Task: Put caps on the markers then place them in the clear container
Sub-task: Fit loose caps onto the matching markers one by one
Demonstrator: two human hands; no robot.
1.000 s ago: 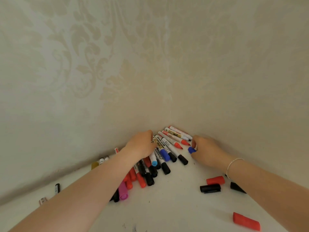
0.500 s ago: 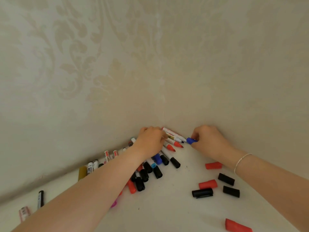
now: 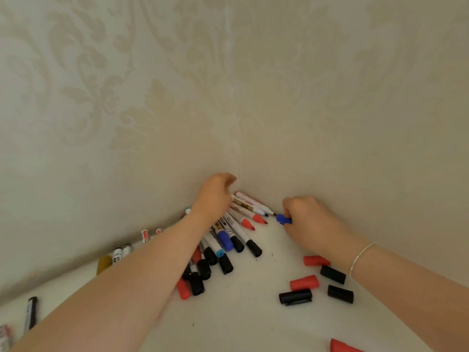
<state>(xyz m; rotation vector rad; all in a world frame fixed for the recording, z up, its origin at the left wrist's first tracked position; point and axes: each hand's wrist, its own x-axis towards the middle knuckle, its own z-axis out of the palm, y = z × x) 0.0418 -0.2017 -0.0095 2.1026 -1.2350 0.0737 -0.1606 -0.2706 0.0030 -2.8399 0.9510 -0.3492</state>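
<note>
Pinching the blue cap (image 3: 283, 219) in your right hand (image 3: 308, 223), you're just right of the bare marker tips (image 3: 264, 214) at centre frame. Their barrels run up-left under your left hand (image 3: 214, 196), curled on them. No clear container visible.

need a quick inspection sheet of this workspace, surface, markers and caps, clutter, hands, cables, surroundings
surface: white table, small dark specks on it.
job's things: pile of markers by the wall, some capped, some with bare tips; loose caps at right, red and black; clear container not seen.
clutter: stray markers at far left.
grip: left hand reaches over the pile, what it holds is hidden; right hand pinches a blue cap close to a bare tip.
cables: nothing seen.
surroundings: patterned cream wallpaper; thin bracelet on the right wrist.
</note>
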